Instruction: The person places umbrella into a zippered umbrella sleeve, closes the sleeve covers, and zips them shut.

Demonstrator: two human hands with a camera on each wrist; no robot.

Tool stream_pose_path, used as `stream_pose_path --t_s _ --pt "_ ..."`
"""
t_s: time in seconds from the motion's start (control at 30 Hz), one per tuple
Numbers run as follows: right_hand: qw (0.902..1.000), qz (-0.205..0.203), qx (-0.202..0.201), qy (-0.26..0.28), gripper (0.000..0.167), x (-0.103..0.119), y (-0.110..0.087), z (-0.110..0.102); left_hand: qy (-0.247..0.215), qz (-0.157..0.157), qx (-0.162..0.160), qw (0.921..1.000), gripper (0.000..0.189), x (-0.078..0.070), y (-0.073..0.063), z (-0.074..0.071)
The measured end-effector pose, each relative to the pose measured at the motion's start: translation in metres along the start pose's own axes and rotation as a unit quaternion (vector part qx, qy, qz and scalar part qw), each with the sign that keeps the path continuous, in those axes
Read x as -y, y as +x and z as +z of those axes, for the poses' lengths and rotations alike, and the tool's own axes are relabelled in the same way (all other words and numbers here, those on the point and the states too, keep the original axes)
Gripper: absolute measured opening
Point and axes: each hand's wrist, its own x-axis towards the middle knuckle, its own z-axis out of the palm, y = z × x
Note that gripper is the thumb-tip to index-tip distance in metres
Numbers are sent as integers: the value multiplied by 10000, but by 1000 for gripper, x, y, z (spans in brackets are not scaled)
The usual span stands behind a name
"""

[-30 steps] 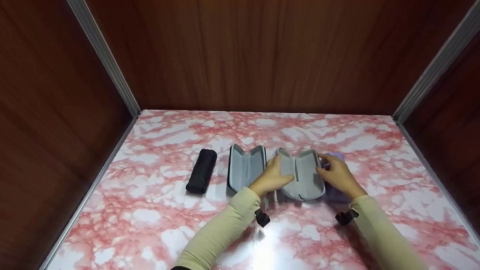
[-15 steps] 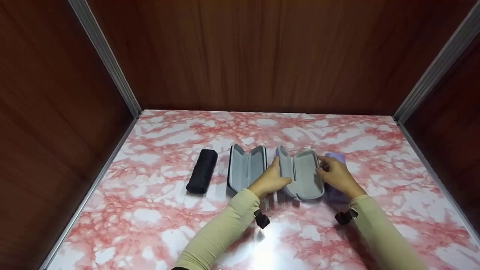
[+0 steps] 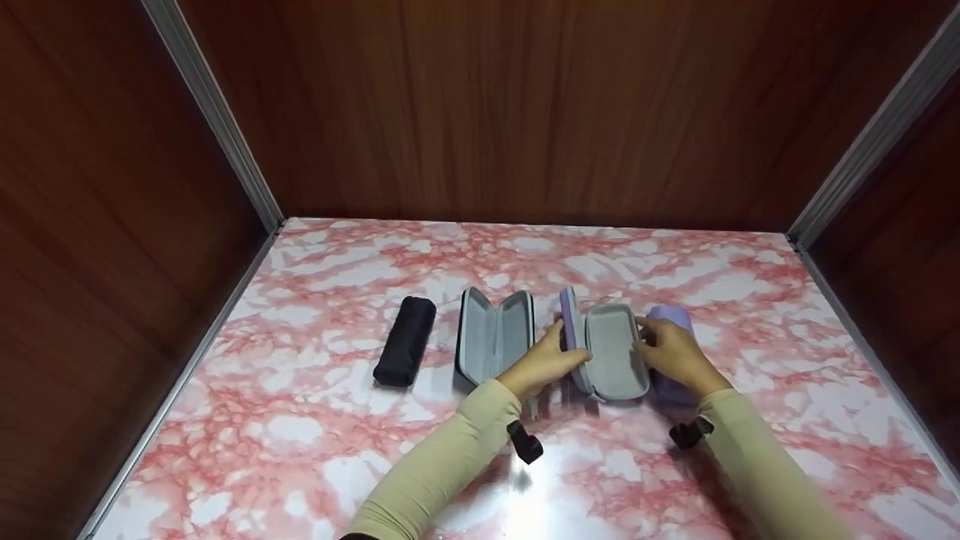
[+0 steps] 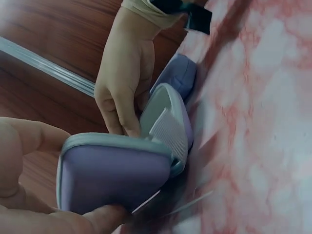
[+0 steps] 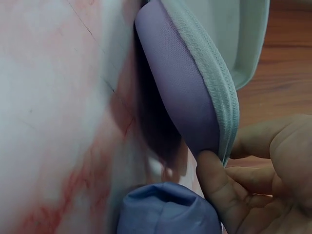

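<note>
A purple zip-up hard case point(image 3: 616, 351) with a grey lining lies unfolded in the head view. My left hand point(image 3: 541, 365) grips its left half, which is tilted up nearly on edge, its purple outside point(image 4: 114, 178) showing in the left wrist view. My right hand point(image 3: 673, 358) pinches the rim of the right half between thumb and fingers, and the right wrist view shows the thumb against the purple shell point(image 5: 180, 80). Right beside that hand lies a rolled purple fabric bundle point(image 3: 671, 313), partly hidden by the hand in the head view.
Left of the purple case stands an unfolded black case point(image 3: 495, 334) with grey lining. Farther left lies a long black fabric bundle point(image 3: 405, 341). All rest on a red and white marbled table point(image 3: 337, 465), with brown wood-grain panels point(image 3: 480, 112) at the back and sides.
My left hand has swung the purple case's left half up and to the right, so its outside now faces left. The right hand stays at the right rim.
</note>
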Motion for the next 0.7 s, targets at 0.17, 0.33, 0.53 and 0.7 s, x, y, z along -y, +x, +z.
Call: stream_pose_path --t_s 0.17,0.33,0.53,0.7 --pt "9998 127 28 -179 49 -1 0 0 -1493 -613 27 9869 92 6 5 7" --pt "9997 178 69 -143 49 0 -1 0 -2498 -628 123 9662 79 11 7 9" --pt "9995 206 167 -151 47 2 -1 0 -2670 -572 222 9617 69 14 6 7" --pt "9989 353 231 227 49 3 -3 -2 -2885 -663 189 9550 66 14 5 7"
